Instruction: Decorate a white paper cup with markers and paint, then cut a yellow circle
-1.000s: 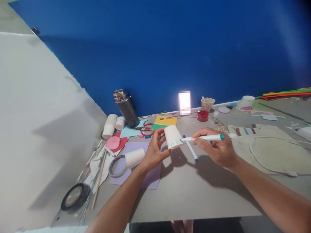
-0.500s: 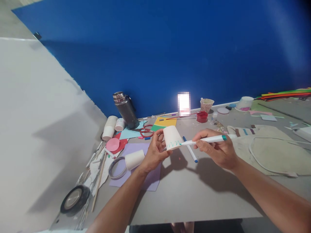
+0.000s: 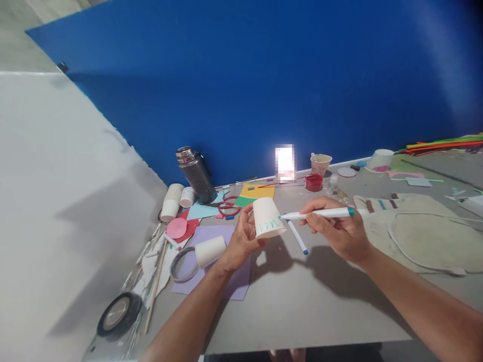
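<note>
My left hand (image 3: 242,240) is closed around a white paper cup (image 3: 267,213), held upside down and slightly tilted above the table. A green zigzag line runs along the cup near its rim. Between the fingers of my right hand (image 3: 335,226) is a green marker (image 3: 320,213), its tip at the cup's right side; whether it touches cannot be made out. Below the cup, a blue-capped marker (image 3: 298,237) lies on the table. Another white cup (image 3: 210,251) rests on its side on purple paper (image 3: 236,281), beside a grey tape roll (image 3: 184,265).
A dark flask (image 3: 196,176) and stacked cups (image 3: 171,201) stand at the back left, near red-handled scissors (image 3: 228,207). Black tape (image 3: 118,314) lies front left. A red paint pot (image 3: 314,182) and a patterned cup (image 3: 320,164) stand along the blue partition (image 3: 245,90). Beige cloth (image 3: 433,236) covers the right.
The cup has turned a little in my left hand, and the green zigzag has grown longer. The marker tip has risen slightly from near the rim. The view has shifted a little.
</note>
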A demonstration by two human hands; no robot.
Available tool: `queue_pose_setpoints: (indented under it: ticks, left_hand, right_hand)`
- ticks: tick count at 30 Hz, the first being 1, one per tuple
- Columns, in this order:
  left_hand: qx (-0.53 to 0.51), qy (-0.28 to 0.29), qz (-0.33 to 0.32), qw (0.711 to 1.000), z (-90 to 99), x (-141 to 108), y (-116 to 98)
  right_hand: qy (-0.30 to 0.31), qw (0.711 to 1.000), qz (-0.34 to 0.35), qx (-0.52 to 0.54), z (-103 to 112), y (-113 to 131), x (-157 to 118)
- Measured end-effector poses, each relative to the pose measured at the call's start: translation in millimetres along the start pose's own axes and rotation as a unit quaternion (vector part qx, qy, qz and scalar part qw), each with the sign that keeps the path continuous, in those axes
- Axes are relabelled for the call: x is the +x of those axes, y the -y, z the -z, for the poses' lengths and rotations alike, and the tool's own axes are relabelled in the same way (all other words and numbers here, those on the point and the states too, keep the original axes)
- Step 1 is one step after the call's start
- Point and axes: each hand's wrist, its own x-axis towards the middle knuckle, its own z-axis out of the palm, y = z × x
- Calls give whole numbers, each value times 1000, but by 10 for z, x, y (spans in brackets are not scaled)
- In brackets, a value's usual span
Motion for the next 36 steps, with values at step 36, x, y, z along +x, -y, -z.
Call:
queue_pose_setpoints:
  ticks: [36]
  left_hand:
    - [97,102,-23,990,42,-25,-86]
  right_hand:
    - [115,961,132,-214,-146,-191,0]
